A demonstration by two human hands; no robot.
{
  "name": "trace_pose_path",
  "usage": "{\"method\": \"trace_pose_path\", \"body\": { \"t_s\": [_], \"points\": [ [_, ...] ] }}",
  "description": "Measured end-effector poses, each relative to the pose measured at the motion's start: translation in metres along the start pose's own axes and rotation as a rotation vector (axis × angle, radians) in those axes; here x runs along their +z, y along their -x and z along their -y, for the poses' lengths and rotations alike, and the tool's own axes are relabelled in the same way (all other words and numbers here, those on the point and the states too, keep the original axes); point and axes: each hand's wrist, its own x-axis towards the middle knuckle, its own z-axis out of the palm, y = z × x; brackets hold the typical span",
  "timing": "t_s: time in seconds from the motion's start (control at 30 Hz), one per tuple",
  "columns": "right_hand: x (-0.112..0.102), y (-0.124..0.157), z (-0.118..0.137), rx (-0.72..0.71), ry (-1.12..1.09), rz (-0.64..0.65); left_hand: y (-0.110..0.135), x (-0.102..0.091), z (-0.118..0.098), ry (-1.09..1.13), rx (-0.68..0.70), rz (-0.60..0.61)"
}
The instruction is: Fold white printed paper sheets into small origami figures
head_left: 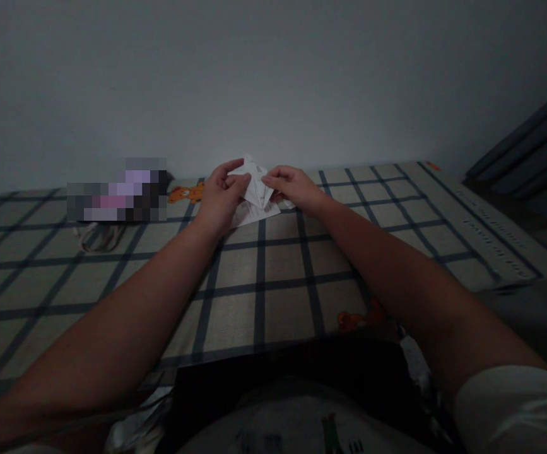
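Note:
A folded piece of white paper (255,186) is held up just above a checked cloth (264,277), near the far wall. My left hand (221,192) pinches its left side, thumb and fingers closed on a flap. My right hand (292,186) grips the right side, fingers pressed together on the paper. Another part of the white paper lies flat on the cloth under my hands. Both forearms stretch forward from the bottom of the view.
The checked cloth has dark blue lines and small orange bear prints (185,193). A blurred purple object (117,189) lies at the left by the wall, with a loop of cord (98,236) in front of it. A dark slanted panel (529,151) stands at the far right.

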Motion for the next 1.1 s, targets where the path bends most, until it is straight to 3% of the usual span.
{"method": "trace_pose_path", "body": {
  "t_s": [0.1, 0.27, 0.37, 0.5, 0.7, 0.83, 1.1],
  "points": [
    [0.001, 0.001, 0.002, -0.004, 0.037, -0.009, -0.001, 0.0, 0.001, -0.014, 0.002, -0.021],
    [-0.002, -0.001, 0.002, -0.063, 0.181, -0.225, -0.005, -0.004, 0.005, -0.068, 0.163, -0.1],
    [-0.004, -0.001, 0.001, -0.12, 0.277, -0.293, -0.002, -0.002, 0.003, -0.101, 0.106, -0.054],
    [-0.002, 0.001, 0.0, -0.241, 0.441, -0.255, 0.006, 0.005, -0.002, -0.014, 0.007, 0.1],
    [0.0, 0.004, 0.001, -0.395, 0.607, -0.098, 0.01, 0.008, -0.006, 0.046, -0.044, 0.139],
    [-0.001, 0.006, 0.005, -0.423, 0.64, -0.07, 0.005, 0.003, -0.004, 0.048, -0.097, 0.069],
    [-0.005, 0.005, 0.007, -0.344, 0.553, -0.149, -0.002, 0.0, -0.001, 0.079, -0.148, -0.053]
  ]
}}
